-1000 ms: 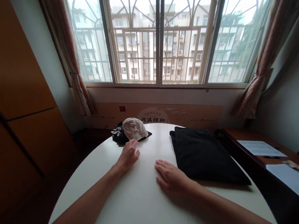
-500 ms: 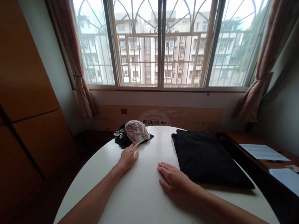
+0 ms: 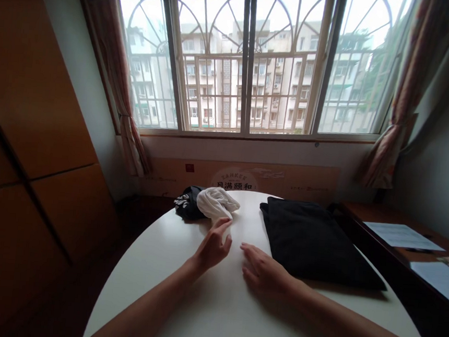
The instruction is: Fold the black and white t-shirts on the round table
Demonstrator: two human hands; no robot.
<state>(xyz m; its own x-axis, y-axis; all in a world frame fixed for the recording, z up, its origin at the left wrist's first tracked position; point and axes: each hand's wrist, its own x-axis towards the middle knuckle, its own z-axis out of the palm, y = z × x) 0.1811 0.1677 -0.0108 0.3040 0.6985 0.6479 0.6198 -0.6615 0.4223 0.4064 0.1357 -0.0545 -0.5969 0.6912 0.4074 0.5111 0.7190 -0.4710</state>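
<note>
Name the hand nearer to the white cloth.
Left: the left hand is at the near edge of the white cloth; the right hand is apart from it, closer to the person.

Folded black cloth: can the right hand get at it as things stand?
Looks like yes: the right hand is right beside the left side of the folded black cloth, with nothing visible between them. The left hand is off by the white cloth, out of the way.
</note>
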